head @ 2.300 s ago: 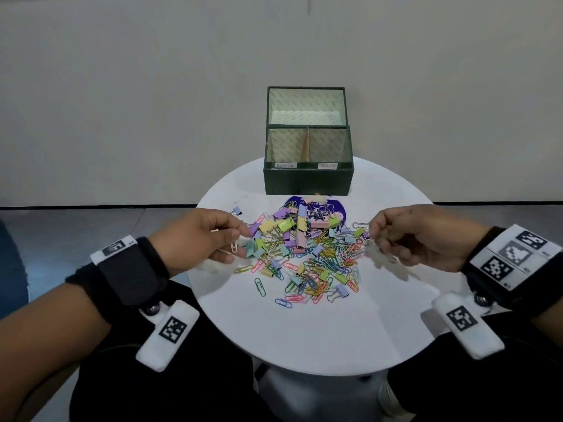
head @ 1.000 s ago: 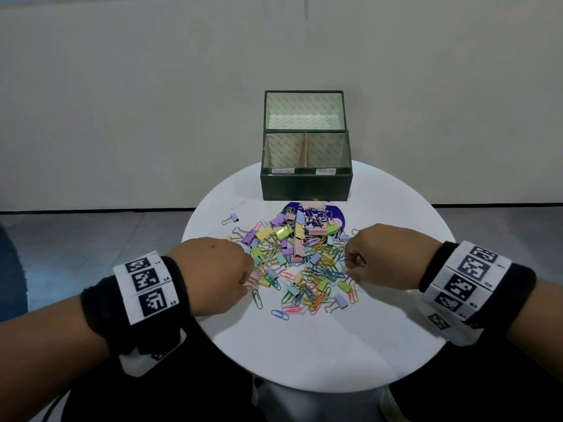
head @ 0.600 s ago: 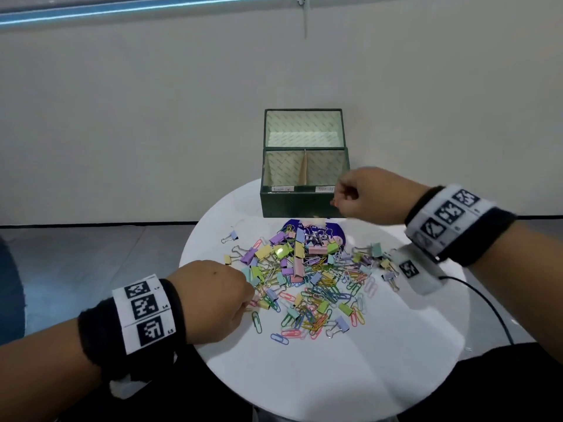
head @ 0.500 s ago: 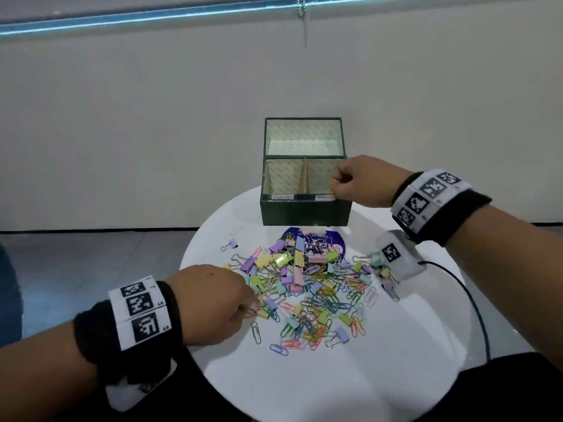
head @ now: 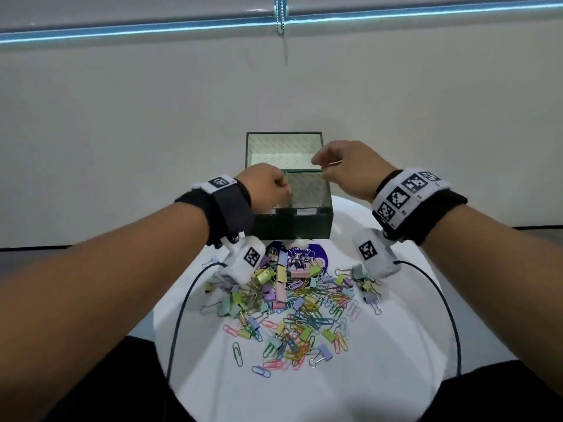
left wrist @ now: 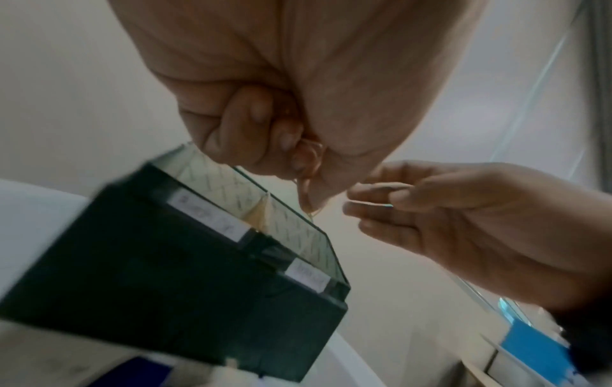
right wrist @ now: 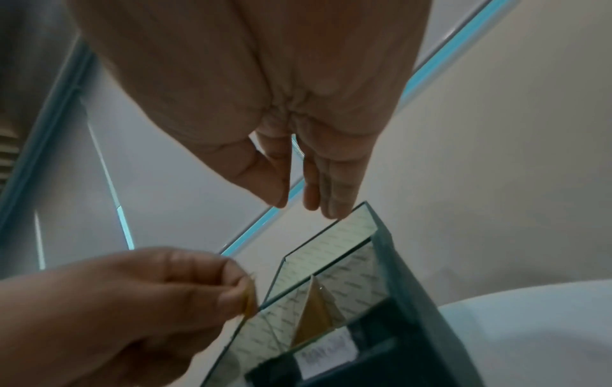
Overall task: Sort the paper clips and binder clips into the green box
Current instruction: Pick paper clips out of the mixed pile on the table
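The green box (head: 292,225) stands open at the table's far edge, with two front compartments split by a divider and its lid upright behind. My left hand (head: 285,186) hovers over the left compartment. It pinches a small orange paper clip (left wrist: 309,195) between thumb and fingers, also seen as the clip (right wrist: 249,297) in the right wrist view. My right hand (head: 320,166) hangs above the box's right side. Its fingers (right wrist: 331,193) are straight, apart from the thumb, and hold nothing. A heap of pastel paper clips and binder clips (head: 292,303) lies mid-table.
The round white table (head: 380,376) has bare surface at the front and right. A dark blue printed disc (head: 316,252) lies under the heap's far side. Two thin cables (head: 179,315) trail from the wrist cameras across the table. A plain wall rises behind the box.
Both hands left the heap and rose to the box. The right hand arrived first and has opened above it. The left hand followed, carrying a paper clip.
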Tool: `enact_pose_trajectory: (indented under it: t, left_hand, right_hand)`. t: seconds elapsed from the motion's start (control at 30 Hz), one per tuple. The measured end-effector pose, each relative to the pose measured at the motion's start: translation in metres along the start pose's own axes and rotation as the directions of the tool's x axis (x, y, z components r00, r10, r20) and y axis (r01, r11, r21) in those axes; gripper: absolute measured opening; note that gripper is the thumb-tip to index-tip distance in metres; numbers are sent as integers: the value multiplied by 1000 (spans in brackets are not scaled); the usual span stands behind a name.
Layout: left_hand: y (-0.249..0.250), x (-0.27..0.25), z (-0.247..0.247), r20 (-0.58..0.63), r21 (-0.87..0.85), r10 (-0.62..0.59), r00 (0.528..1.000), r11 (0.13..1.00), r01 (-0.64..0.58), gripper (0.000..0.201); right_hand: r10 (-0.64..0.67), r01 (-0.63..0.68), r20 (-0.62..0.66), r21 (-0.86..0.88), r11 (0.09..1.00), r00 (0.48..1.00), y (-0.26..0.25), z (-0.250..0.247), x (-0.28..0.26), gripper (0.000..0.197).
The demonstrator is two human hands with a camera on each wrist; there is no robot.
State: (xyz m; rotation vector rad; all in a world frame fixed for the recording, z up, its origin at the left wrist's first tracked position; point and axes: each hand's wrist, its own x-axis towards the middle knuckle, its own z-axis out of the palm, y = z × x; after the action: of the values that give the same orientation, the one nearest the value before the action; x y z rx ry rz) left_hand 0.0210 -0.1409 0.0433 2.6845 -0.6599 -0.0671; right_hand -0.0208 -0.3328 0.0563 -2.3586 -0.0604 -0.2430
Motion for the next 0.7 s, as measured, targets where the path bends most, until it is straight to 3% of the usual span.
enact_pose_trajectory:
  t: [0.07,0.17,0.23,0.3,0.37,0.43,0.5,0.6,0.7]
  left_hand:
    - [10,13,3,-11,-10,-23,1000,1000,23,20]
    - [23,22,4,59,-43,-60,996,997,63,22]
    - [29,24,5,126,-232,-109,986,963,136,30]
    - [32,20,5,192,-435,-152,970,872,223,39]
    - [31,13,4,193,-502,-147,970,835,226,45]
    - [27,-1,-1,92,-412,-70,993,905,101,40]
    - [21,-29,-5,-1,-155,73,997,985,-72,24]
    - [12,-83,-3,146,98,223,964,966,-238,12]
    - [-3,-137,8,301,146,281,911,931,-335,11]
  right_hand:
    - [-31,32,21,-52,998,999,8,-8,-21,22]
    - [-37,62,149,-162,985,988,25,-13,-56,17]
    - [-10,79,243,-277,958,970,37,-14,-76,15]
    - [28,100,326,-368,925,945,44,-14,-92,16]
    - [60,121,395,-419,900,917,45,-11,-106,18]
    - [72,148,446,-440,886,892,44,-7,-118,18]
    - [64,190,486,-456,869,872,45,1,-129,18]
    - [28,272,541,-465,843,840,48,12,-144,23]
    - [-17,343,583,-454,822,812,54,20,-152,15]
